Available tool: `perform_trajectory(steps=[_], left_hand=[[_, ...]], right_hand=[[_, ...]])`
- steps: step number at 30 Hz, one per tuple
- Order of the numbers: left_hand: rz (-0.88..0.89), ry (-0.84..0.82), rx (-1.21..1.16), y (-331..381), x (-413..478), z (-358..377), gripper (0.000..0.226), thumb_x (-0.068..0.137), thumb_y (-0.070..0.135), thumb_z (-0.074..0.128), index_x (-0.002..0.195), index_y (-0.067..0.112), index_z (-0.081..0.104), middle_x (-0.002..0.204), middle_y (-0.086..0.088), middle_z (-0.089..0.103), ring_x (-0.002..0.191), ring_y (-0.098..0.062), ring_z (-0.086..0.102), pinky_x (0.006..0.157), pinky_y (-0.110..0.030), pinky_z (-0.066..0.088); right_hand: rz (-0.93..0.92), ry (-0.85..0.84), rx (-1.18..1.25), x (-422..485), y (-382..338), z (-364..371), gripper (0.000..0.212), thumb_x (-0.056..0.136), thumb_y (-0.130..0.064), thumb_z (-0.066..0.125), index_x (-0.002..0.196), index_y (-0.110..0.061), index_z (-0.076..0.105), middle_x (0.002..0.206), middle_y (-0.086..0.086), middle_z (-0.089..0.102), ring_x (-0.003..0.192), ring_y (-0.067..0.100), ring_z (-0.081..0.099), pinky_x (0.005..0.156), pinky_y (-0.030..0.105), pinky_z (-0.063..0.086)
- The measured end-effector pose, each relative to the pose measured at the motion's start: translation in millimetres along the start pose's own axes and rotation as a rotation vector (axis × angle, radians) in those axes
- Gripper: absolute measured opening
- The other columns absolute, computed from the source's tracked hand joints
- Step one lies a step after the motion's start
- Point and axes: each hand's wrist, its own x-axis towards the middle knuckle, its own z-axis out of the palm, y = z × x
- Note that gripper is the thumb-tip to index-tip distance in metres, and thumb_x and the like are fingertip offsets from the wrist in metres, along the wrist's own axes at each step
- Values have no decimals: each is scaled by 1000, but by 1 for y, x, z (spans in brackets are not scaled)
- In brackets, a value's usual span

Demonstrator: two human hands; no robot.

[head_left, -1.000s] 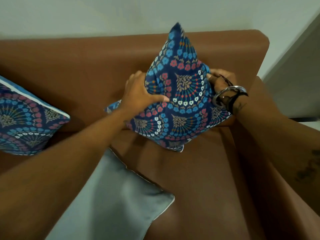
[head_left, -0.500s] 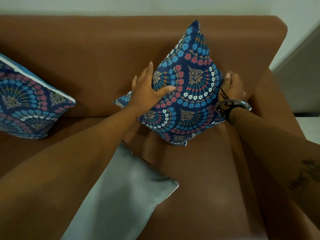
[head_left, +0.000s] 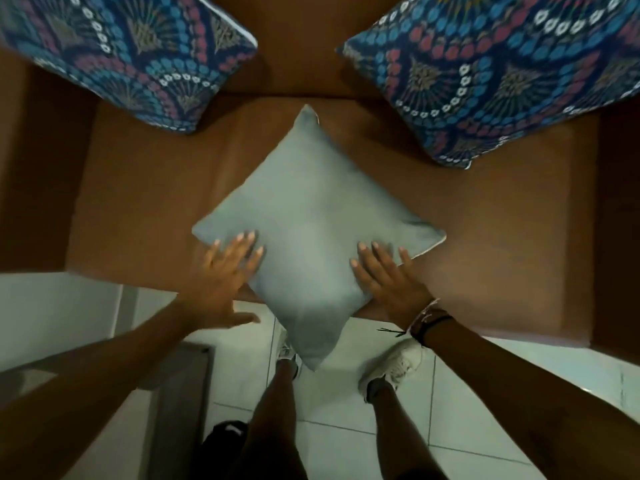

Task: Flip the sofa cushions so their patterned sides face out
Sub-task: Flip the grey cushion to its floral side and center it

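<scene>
A plain grey cushion [head_left: 311, 220] lies flat on the brown sofa seat [head_left: 502, 244], one corner hanging over the front edge. My left hand [head_left: 227, 275] rests with spread fingers on its lower left edge. My right hand [head_left: 388, 278] lies flat on its lower right edge. Two cushions stand against the backrest with blue, red and white patterned sides facing out: one at the upper left [head_left: 131, 53], one at the upper right [head_left: 502, 71].
White tiled floor [head_left: 467, 410] runs in front of the sofa, with my legs and white shoes [head_left: 394, 368] on it. A black object [head_left: 221, 441] lies by my left leg. A grey piece of furniture [head_left: 180, 393] stands at the lower left.
Both hands have left the right patterned cushion, which stays against the backrest. The view has tilted down, and my hands are now on the grey cushion.
</scene>
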Motion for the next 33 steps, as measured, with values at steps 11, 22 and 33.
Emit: perform_trajectory(steps=[11,22,33], left_hand=[[-24,37,-140,-14,45,33,91,91,65,37,148,-6,36,156,-24,39,145,-41,37,126,-42,-11],[-297,192,-887,-171,152,-201,25,89,35,73,77,13,75,71,-11,73,65,-19,69,61,-28,53],[-331,547,-821,-170,248,-191,44,109,38,28,75,15,43,70,-1,46,64,-20,44,63,-37,38]], right_hand=[[95,267,64,54,-23,-7,64,56,-15,77,118,-4,63,123,17,66,110,37,62,100,53,31],[433,530,861,157,53,-273,17,81,-15,76,74,-23,62,64,-11,59,53,-1,55,50,10,42],[595,608,1010,250,117,-249,10,83,-16,74,91,-15,69,90,10,68,82,17,60,57,6,47]])
